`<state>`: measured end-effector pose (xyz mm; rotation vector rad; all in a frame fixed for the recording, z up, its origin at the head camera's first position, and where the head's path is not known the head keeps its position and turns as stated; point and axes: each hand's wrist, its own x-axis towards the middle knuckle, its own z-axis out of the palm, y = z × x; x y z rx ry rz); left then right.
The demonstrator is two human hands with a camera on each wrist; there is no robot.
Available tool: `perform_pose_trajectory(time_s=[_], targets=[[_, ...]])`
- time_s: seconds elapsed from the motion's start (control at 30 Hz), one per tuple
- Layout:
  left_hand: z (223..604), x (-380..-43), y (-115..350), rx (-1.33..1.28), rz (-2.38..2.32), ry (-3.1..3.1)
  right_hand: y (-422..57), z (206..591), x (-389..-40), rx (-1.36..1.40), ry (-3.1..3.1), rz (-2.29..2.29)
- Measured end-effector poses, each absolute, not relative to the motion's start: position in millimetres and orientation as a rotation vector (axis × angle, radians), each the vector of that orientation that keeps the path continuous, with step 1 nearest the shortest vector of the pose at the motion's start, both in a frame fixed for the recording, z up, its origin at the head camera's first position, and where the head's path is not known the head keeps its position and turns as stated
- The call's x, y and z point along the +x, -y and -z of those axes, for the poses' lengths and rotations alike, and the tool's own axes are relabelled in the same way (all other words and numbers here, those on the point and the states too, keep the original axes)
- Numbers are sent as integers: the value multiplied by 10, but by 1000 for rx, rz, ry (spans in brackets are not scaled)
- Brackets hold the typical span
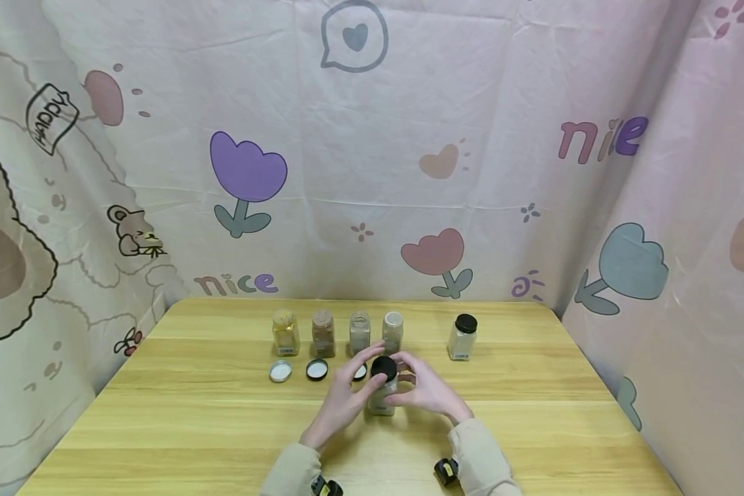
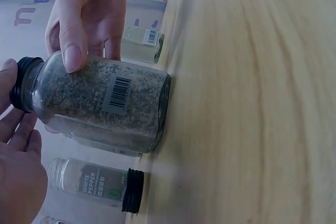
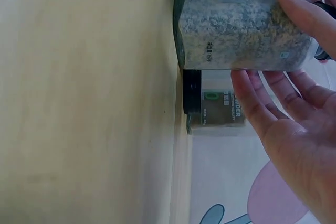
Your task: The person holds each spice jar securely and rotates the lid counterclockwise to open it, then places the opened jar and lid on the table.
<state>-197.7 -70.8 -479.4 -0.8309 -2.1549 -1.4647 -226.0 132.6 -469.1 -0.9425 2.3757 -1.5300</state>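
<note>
A clear glass seasoning jar (image 1: pixel 381 403) full of speckled grey-beige grains stands upright on the table, a barcode label (image 2: pixel 120 93) on its side. Its black lid (image 1: pixel 384 368) sits on top. From the left, my left hand (image 1: pixel 345 396) has thumb and fingers at opposite sides of the lid. My right hand (image 1: pixel 430 389) holds the jar body from the right; its thumb (image 3: pixel 302 14) lies across the glass and its fingers go round the far side. Part of a loose lid (image 1: pixel 360 373) shows behind my left hand.
Uncapped jars stand behind in a row: yellow (image 1: pixel 286 334), brown (image 1: pixel 324 335), grey (image 1: pixel 359 334) and pale (image 1: pixel 393 331). Two loose lids, one silvery (image 1: pixel 280 371) and one black-rimmed (image 1: pixel 317 370), lie before them. A black-capped white jar (image 1: pixel 462 339) stands right. A printed curtain hangs behind the table (image 1: pixel 223 427).
</note>
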Motion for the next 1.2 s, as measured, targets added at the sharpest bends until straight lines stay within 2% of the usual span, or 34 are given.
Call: perform_pose_trajectory(time_s=[0.47, 0.93, 1.2], targets=[[4785, -1958, 661, -887, 1474, 2127, -1247, 4735, -2231, -901, -2436, 1590], [4768, -1937, 634, -747, 1387, 2132, -1218, 4726, -2229, -902, -2452, 1603], [4781, -1930, 692, -898, 1518, 2203, -1246, 4697, -2203, -870, -2426, 1601]])
